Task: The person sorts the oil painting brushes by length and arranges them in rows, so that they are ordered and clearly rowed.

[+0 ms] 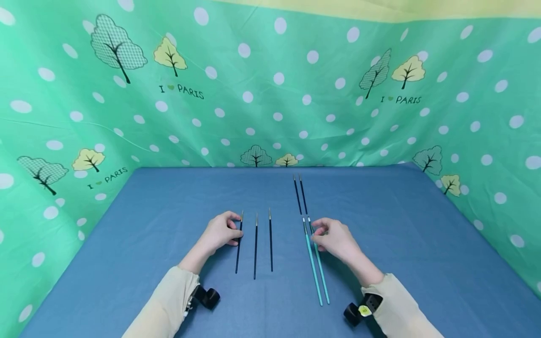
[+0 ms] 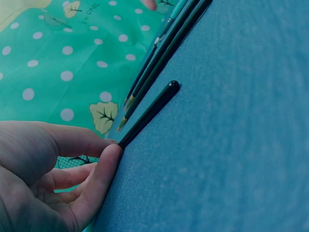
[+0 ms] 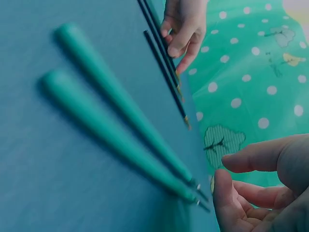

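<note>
My left hand pinches the leftmost thin dark paintbrush near its bristle end. In the left wrist view, thumb and finger meet at that paintbrush, whose rounded handle end points away from the hand. Two more dark paintbrushes, a middle one and a right one, lie just right of it, roughly parallel. My right hand hovers beside the ferrule end of two teal paintbrushes, a left one and a right one. In the right wrist view its thumb and finger stand apart with nothing between them.
Beyond the teal pair lie two short-looking dark paintbrushes, one at left and one at right. Everything rests on a blue cloth-covered table. A green dotted curtain stands behind and along both sides.
</note>
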`<act>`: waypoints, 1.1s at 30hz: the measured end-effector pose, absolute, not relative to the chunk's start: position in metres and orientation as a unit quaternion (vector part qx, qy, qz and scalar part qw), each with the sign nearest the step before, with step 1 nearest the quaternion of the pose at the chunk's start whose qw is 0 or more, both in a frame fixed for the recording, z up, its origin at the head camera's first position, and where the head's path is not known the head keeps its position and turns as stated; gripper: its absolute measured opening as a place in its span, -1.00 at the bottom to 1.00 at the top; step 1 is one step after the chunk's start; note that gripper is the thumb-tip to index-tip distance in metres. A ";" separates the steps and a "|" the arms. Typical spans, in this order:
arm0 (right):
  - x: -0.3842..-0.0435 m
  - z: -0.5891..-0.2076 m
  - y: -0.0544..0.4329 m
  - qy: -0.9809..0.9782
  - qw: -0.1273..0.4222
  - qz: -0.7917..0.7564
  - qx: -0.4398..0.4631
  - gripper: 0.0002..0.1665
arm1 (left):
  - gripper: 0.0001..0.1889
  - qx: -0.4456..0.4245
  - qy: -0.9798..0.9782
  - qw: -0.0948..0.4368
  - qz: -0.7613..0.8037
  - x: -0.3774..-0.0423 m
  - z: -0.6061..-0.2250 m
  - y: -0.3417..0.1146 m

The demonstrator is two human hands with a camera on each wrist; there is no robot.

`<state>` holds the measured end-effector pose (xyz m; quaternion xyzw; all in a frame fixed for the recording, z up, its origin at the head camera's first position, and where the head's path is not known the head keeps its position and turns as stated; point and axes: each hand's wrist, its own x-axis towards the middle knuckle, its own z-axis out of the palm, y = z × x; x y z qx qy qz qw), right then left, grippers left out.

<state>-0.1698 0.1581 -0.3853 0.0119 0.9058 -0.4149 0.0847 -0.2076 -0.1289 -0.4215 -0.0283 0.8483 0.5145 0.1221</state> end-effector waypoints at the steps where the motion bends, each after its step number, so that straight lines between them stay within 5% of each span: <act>1: -0.172 -0.384 0.155 0.905 0.088 -0.416 0.009 -0.62 | -0.57 -0.029 0.847 0.122 0.516 -0.207 -0.422 -0.129; 19: -0.200 -0.385 0.098 0.861 0.146 -0.486 -0.026 -0.60 | -0.57 -0.035 0.849 0.116 0.514 -0.206 -0.421 -0.128; 33: -0.211 -0.402 0.071 0.893 0.155 -0.422 -0.025 -0.37 | -0.56 -0.041 0.849 0.114 0.514 -0.207 -0.423 -0.127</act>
